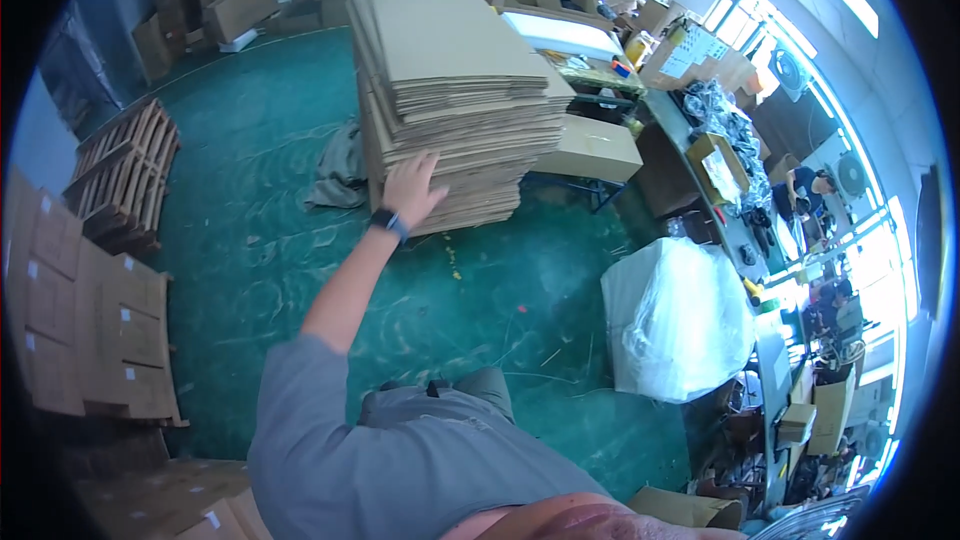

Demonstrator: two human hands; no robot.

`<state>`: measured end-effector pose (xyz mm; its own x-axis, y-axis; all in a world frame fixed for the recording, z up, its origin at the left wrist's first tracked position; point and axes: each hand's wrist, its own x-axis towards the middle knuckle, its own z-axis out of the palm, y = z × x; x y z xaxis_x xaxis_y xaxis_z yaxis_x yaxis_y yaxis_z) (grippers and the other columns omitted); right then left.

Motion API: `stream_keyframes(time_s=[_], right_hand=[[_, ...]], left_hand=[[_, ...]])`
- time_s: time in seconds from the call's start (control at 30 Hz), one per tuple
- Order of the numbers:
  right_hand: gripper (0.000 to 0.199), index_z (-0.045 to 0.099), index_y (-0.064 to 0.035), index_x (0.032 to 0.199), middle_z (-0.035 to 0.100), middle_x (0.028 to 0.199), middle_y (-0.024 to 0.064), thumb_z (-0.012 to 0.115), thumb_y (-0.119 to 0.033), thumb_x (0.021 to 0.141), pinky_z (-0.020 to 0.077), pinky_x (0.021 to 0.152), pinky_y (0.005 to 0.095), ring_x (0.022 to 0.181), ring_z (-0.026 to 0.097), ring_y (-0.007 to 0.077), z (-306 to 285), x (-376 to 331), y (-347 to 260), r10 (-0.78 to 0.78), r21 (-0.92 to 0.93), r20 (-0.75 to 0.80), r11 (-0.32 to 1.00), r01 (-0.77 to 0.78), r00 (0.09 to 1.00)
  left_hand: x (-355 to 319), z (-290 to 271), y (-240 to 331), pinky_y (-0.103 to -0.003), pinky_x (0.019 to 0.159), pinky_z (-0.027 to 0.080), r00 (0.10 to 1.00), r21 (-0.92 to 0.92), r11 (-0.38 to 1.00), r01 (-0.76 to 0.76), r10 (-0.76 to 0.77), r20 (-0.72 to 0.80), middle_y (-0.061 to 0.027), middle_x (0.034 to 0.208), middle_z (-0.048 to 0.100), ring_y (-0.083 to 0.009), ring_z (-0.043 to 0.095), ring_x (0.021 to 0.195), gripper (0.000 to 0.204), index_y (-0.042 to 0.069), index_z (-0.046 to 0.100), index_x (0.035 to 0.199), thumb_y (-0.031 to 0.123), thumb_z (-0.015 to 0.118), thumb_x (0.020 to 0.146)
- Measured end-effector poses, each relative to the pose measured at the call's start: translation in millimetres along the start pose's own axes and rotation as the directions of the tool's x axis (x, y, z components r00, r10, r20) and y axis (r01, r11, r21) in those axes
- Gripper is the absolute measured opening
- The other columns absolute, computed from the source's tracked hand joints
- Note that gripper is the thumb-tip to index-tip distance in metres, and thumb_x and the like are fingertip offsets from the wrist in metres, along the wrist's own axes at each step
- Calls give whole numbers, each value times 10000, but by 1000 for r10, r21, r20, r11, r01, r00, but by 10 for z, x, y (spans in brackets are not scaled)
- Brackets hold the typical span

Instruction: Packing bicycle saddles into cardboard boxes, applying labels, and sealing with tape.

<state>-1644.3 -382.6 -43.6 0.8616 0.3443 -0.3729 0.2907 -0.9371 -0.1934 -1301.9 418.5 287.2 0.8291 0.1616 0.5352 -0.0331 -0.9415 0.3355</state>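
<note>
At the near side of a tall stack of flat cardboard sheets (465,70), the left hand (415,190) is laid palm-down against the layered edges, with its fingers extended and its thumb held apart toward the right; no sheet is seen clasped. The stack is spread directly beyond the hand and to its right, and its upper layers are set above the fingertips, somewhat unevenly aligned. A dark watch (388,224) is worn on the wrist just behind the hand. The state of the right hand cannot be told, since it is out of view.

To the left of the hand, a grey cloth (340,172) is crumpled on the green floor (540,280) near the stack. Farther left, wooden pallets (125,175) are piled, and nearer the body on that side cardboard cartons (135,325) are stacked. To the right of the hand, beyond the sheets, a long cardboard box (595,148) is supported on a dark frame (602,198). Well to the right and nearer the body, a bulky white bundle (680,320) is wrapped in clear film. Beyond that bundle, a long surface (665,115) is loaded with crumpled clear plastic (722,110).
</note>
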Motion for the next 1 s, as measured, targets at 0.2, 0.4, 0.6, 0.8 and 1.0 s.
stream_keyframes(time_s=[0.2,0.4,0.6,0.8,1.0], right_hand=[[254,672,-28,885,662,727,145,726,-271,930,531,556,501,646,674,297,-826,1441,425,445,608,-34,720,-335,895],[238,665,-67,849,589,657,69,701,-267,971,469,474,383,508,573,196,-1840,4106,1459,655,928,296,-25,-371,695],[430,578,-43,1442,703,994,46,643,-220,1055,580,703,275,812,674,129,-5148,7312,1172,277,987,16,151,-60,961],[603,465,-8,1531,675,1335,171,606,-387,1083,593,972,401,1167,690,275,-6993,9564,157,-258,984,133,151,-96,957],[785,354,-15,1595,556,1501,234,478,-594,1081,489,1140,533,1397,540,382,-7335,11193,-456,-776,864,344,42,-502,528]], left_hand=[[3034,1691,90,-568,1246,307,979,310,930,195,-201,-13,-215,1645,387,-360,351,1541,883,79,461,1554,467,822,849],[4269,2783,-323,-595,1276,219,832,441,830,341,-485,270,-200,1706,301,-349,257,1593,1181,29,351,1611,621,864,728],[4193,3226,-145,-452,1117,462,960,498,842,207,-273,64,-145,1483,579,-306,534,1386,752,29,549,1425,298,866,798],[3710,3759,957,-496,1144,461,947,510,801,314,-222,-234,-138,1467,612,-352,561,1361,448,33,623,1387,40,562,943],[3661,4800,2712,-532,1176,423,856,423,744,517,-439,-272,-140,1528,578,-347,524,1434,473,67,647,1400,73,607,929]])
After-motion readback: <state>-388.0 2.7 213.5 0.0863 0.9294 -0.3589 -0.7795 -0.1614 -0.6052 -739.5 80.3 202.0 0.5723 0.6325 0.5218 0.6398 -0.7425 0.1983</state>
